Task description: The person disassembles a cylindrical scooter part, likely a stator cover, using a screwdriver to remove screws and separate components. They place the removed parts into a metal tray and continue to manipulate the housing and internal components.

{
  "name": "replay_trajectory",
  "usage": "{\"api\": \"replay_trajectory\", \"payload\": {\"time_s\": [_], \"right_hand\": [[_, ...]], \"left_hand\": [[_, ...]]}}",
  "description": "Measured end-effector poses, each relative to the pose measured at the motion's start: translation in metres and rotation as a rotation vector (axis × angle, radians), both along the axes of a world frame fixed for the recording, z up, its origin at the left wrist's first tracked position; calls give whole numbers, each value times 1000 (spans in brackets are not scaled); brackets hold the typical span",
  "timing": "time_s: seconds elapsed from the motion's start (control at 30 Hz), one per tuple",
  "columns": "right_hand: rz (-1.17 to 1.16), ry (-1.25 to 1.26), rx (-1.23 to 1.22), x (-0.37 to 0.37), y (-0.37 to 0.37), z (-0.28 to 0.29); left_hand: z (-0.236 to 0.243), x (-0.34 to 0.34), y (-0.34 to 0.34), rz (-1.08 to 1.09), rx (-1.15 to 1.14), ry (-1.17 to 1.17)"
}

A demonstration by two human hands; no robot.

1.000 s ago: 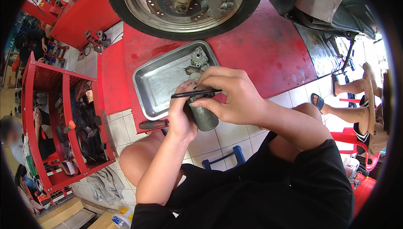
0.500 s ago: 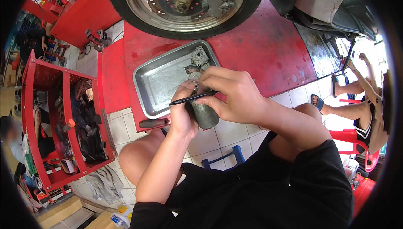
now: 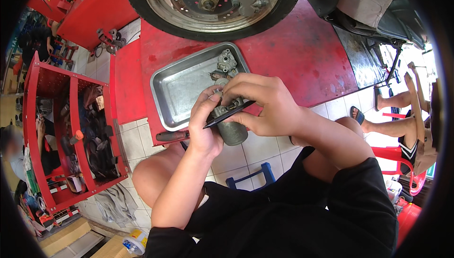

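Just below the steel tray, the left hand grips a grey cylindrical part while the right hand pinches a thin black tool across its top.

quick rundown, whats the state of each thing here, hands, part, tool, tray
left hand: closed around the grey metal part
grey metal part: held above the floor tiles
right hand: gripping the black tool
black tool: laid across the part
metal tray: on red platform, small parts inside
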State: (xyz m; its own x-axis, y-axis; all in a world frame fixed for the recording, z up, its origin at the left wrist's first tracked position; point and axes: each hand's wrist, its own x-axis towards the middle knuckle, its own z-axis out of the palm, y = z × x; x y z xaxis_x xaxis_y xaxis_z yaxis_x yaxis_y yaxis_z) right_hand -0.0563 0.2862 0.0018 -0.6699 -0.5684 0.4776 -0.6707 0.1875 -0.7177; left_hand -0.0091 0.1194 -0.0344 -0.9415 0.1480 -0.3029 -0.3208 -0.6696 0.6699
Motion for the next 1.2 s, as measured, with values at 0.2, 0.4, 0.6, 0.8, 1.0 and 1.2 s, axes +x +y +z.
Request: {"api": "replay_trajectory", "payload": {"time_s": [0.2, 0.4, 0.6, 0.8, 1.0, 1.2], "right_hand": [[46, -141, -54, 2, -1, 8], [72, -134, -59, 3, -2, 8], [65, -111, -81, 5, -2, 7], [29, -168, -27, 8, -2, 18], [26, -149, -10, 6, 0, 12], [-14, -206, -2, 9, -1, 12]], "left_hand": [[8, 5, 1, -12, 106, -40], [3, 7, 2, -9, 158, -105], [1, 7, 1, -44, 218, -84], [7, 6, -1, -59, 204, -16], [5, 6, 5, -11, 177, 8], [1, 6, 4, 0, 174, 8]]}}
